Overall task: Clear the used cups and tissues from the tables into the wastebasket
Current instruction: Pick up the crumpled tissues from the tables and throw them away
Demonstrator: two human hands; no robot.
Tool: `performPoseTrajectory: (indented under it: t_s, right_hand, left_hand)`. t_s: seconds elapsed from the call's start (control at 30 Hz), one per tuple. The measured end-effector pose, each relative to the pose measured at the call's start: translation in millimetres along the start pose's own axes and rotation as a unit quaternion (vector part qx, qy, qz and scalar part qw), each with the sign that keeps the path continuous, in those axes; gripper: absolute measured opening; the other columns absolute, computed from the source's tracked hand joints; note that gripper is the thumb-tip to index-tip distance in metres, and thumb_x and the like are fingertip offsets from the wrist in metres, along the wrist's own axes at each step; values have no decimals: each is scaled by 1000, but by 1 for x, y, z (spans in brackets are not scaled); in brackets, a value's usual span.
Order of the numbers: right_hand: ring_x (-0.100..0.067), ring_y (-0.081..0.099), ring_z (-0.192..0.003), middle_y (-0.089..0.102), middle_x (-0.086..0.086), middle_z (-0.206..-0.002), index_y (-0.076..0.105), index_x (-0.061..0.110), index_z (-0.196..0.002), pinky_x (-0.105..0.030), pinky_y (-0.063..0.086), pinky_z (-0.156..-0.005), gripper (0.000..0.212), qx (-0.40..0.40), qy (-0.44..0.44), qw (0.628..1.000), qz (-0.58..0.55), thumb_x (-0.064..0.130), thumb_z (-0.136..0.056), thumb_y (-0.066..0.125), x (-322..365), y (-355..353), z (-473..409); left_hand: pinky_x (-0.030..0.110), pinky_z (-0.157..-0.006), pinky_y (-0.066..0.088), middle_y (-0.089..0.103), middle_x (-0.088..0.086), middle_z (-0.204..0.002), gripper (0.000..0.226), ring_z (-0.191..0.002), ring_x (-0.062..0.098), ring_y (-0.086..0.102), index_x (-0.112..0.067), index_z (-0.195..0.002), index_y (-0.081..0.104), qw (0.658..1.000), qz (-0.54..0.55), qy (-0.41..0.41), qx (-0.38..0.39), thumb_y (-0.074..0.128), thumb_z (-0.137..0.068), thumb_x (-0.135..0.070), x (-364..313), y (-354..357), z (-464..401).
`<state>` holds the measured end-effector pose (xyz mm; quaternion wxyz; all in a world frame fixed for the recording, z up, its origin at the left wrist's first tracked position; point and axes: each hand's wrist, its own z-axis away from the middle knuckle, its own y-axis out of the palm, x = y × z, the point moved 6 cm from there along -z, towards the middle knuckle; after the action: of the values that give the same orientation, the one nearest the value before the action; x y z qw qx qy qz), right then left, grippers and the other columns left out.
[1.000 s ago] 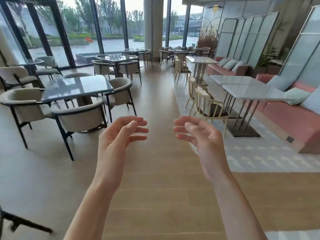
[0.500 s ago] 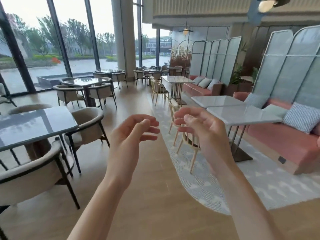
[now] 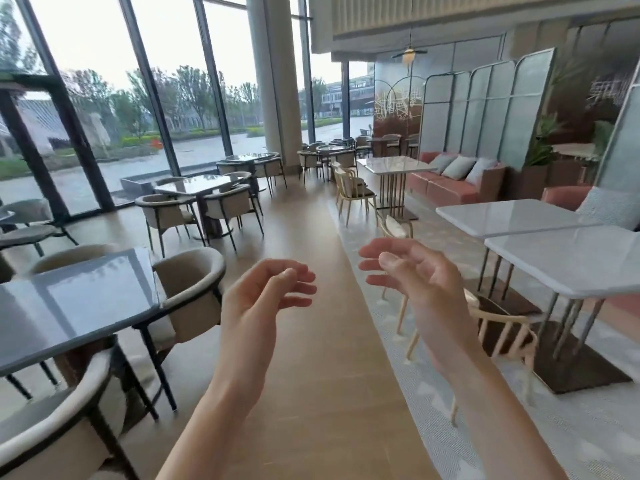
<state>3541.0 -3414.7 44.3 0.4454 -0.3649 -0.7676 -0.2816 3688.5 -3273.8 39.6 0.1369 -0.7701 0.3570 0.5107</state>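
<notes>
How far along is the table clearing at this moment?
Done: nothing that the view can confirm. In hand: nothing; the left hand and right hand hang loosely curled over the wooden aisle. Left: no cups, tissues or wastebasket show; the grey table and white tables nearby look bare, so whatever remains lies out of view.

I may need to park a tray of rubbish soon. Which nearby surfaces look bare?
The grey table by the left hand and the two white tables beside the right hand show bare tops. Chairs crowd the grey table's edges.
</notes>
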Motion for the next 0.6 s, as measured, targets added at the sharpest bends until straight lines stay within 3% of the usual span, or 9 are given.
performPoseTrajectory:
  t_s: [0.13, 0.3, 0.4, 0.6]
  right_hand:
    - [-21, 73, -99, 77, -5, -105, 74, 6, -106, -38, 59, -92, 17, 22, 10, 1000, -9, 4, -100, 58, -51, 22, -101]
    - [-24, 74, -98, 77, -7, -105, 74, 9, -105, -40, 60, -88, 20, 29, 32, 999, -31, 18, -91, 62, -143, 56, -215]
    - [-23, 74, -97, 77, -7, -105, 72, 8, -107, -41, 61, -89, 14, 39, 41, 998, -23, 12, -96, 63, -203, 81, -286]
    - [-24, 74, -97, 78, -6, -104, 72, 4, -109, -36, 60, -89, 25, 13, 42, 999, -5, 18, -90, 63, -285, 107, -455]
  left_hand:
    - [30, -72, 58, 75, 15, -89, 27, -84, 32, 73, 2, -93, 71, 999, 17, 1, -33, 55, -85, -19, 39, -8, -98]
    - [34, -73, 59, 75, 16, -88, 26, -84, 34, 73, 0, -92, 72, 998, 27, -10, -52, 56, -85, -19, 122, -12, -206]
    - [39, -75, 57, 75, 17, -89, 27, -86, 36, 73, 0, -94, 71, 998, 18, -22, -63, 58, -84, -21, 183, -21, -278]
    - [37, -75, 58, 75, 17, -90, 33, -86, 36, 73, -12, -85, 76, 997, 34, -16, -62, 64, -73, -41, 263, -27, -456]
